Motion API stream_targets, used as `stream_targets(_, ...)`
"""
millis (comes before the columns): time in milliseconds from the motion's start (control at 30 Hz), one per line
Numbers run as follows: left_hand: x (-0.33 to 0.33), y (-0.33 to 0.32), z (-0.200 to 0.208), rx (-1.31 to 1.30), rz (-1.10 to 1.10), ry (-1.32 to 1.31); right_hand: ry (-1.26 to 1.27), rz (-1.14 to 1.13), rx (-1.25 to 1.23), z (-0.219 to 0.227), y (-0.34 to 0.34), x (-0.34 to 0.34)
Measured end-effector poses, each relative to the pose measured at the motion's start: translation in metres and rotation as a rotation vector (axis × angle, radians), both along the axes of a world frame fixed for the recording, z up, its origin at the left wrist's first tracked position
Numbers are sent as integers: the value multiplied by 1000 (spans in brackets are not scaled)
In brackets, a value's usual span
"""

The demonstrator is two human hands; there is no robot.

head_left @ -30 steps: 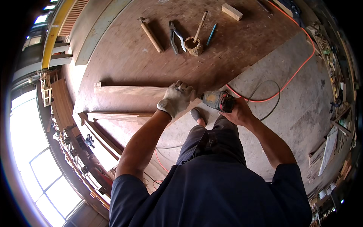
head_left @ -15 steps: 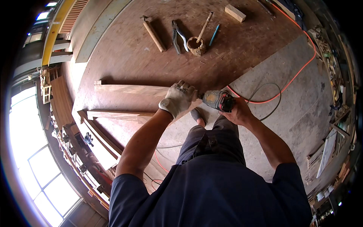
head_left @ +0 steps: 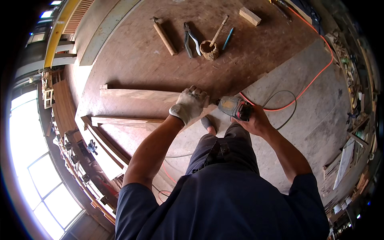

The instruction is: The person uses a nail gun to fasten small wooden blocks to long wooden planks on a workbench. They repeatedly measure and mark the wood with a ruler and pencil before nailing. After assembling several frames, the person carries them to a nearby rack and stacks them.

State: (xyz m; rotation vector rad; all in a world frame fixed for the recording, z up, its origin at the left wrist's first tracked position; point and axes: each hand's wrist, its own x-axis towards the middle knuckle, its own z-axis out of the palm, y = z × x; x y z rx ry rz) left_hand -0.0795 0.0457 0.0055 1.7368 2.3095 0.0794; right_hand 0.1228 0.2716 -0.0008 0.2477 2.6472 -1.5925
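The power drill is lying sideways in the air just off the right end of the upper wooden rail, its nose pointing left toward the wood; whether the tip is touching is too dark to tell. The bare right hand is wrapping around the drill's handle, and the gloved left hand is gripping the rail's end, fingers curling over it right beside the nose. That closeness is the main risk: if the tip were skidding off the end, it could be catching the glove. A tilted drill could also be driving crooked and splitting the wood, and a loose left grip could be letting the rail twist. The lower rail is lying nearer the body. On the brown tabletop beyond, a hammer, pliers, a crusted pot with a stick, and a blue pencil are resting well apart from the drill. An orange hose is curving along the right, possibly snagging if pulled.
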Motion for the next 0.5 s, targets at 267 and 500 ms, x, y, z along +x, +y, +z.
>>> stream_targets(267,7,-13,5,60,98,-10,-118,31,-35,70,9,-22)
stream_targets(500,21,-25,-14,47,152,54,-151,99,37,106,0,-82)
